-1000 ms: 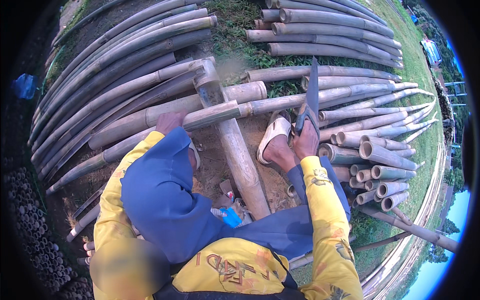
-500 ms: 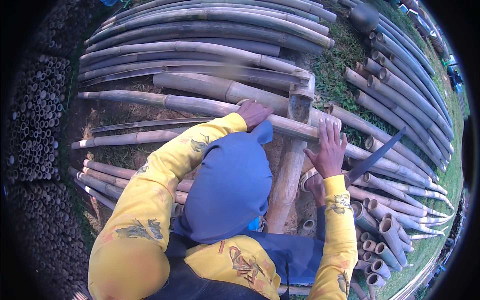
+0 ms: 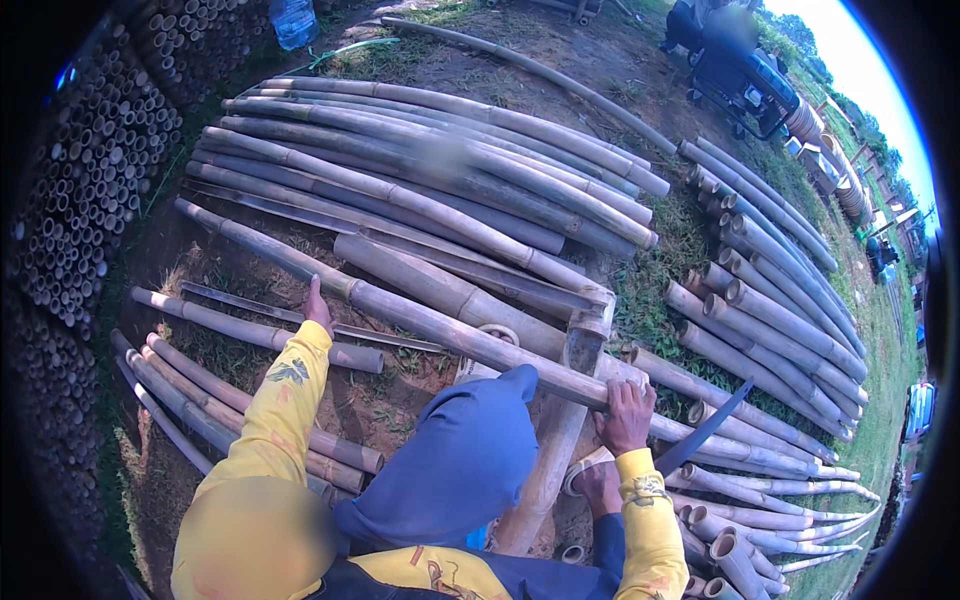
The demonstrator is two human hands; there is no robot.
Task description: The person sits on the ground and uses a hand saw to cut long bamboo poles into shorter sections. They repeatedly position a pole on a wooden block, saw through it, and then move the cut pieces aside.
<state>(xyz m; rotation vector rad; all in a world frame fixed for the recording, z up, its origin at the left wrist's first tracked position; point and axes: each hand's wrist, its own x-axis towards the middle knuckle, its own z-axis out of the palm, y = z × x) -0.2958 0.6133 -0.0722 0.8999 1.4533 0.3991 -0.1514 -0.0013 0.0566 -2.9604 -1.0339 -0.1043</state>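
A long bamboo pole [image 3: 440, 315] slants across in front of me, its left end farther away. My left hand [image 3: 318, 308] grips it left of the middle, thumb up along its side, fingers mostly hidden. My right hand [image 3: 626, 412] curls its fingers over the pole farther right; whether the pole ends there I cannot tell. Beneath it, near my right hand, lies a thick bamboo support [image 3: 545, 465], with a hollow notched upright piece [image 3: 588, 335] beyond. A long dark blade [image 3: 705, 430] sticks up right of my right forearm, its handle hidden.
Several bamboo poles [image 3: 430, 165] lie beyond; more poles [image 3: 770, 310] are stacked right. Short bamboo tubes [image 3: 735, 560] sit at lower right. Cut bamboo ends [image 3: 75, 200] form a stack at left. My blue-clad leg [image 3: 440, 460] is bent below the pole. A person [image 3: 690, 25] is beside a dark machine [image 3: 745, 90].
My left hand has moved left along the pole. My right hand has gone from lying flat to curled round it. The pole slants more, and the view has tilted up.
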